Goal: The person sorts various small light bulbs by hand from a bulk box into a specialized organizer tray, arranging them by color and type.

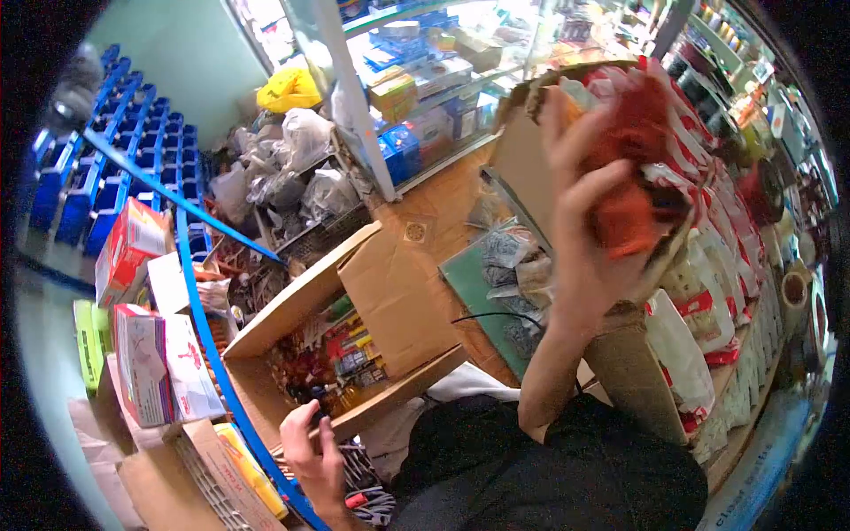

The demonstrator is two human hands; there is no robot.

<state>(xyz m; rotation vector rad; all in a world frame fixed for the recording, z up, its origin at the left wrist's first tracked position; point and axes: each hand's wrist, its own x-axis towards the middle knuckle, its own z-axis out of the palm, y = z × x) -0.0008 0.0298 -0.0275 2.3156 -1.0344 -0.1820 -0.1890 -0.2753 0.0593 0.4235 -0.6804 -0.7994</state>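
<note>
My right hand is raised over an open carton on the right. Its fingers are curled round a blurred red-and-orange object, whose kind I cannot make out. Low on the left, my left hand is at the near edge of an open cardboard box. Its fingers are bent together, with something small and dark at the tips. Inside the box lie several small bottles and colourful packs.
White-and-red plastic packets fill the right side. A blue strap crosses the left, beside product boxes. Behind are a crate of plastic bags, blue bins and a glass display case. A green board holds grey bags.
</note>
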